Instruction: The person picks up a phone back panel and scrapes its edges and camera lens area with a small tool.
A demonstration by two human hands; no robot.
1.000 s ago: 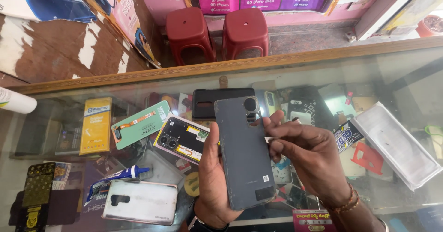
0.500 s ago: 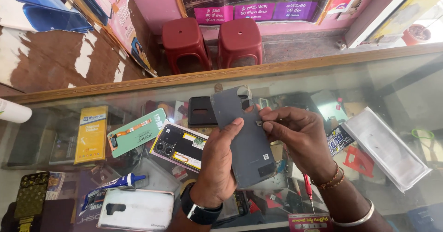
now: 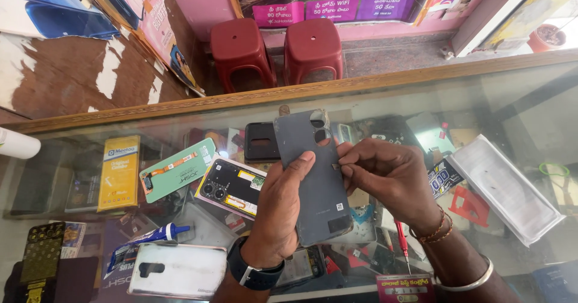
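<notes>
- The left hand (image 3: 278, 209) holds a dark grey phone back cover (image 3: 313, 176) upright over the middle of the glass counter (image 3: 524, 92). The thumb lies across the cover's face and the other fingers curl around behind its left edge, closed firmly on it.
- The cover's two round camera cut-outs sit at its top, and a small sticker shows near its lower right corner.
- The right hand (image 3: 391, 179) is at the cover's right edge, about halfway up. Its fingertips (image 3: 344, 165) are pinched tightly together there; whether they grip the edge itself or something tiny, I cannot tell.
- A dark smartwatch (image 3: 253, 271) is on the left wrist; a beaded bracelet (image 3: 438, 231) and a metal bangle (image 3: 466, 279) are on the right forearm.
- Near the counter's front edge, to the left of the hands, lies a white phone case (image 3: 177, 270), with a blue-capped glue tube (image 3: 144, 243) just above it.
- Under the glass are a yellow box (image 3: 119, 171), a green package (image 3: 177, 169) and an opened phone body (image 3: 232, 187).
- Toward the counter's right end rests a clear plastic packet (image 3: 503, 185).
- Beyond the wooden far edge stand two red plastic stools (image 3: 274, 53).
</notes>
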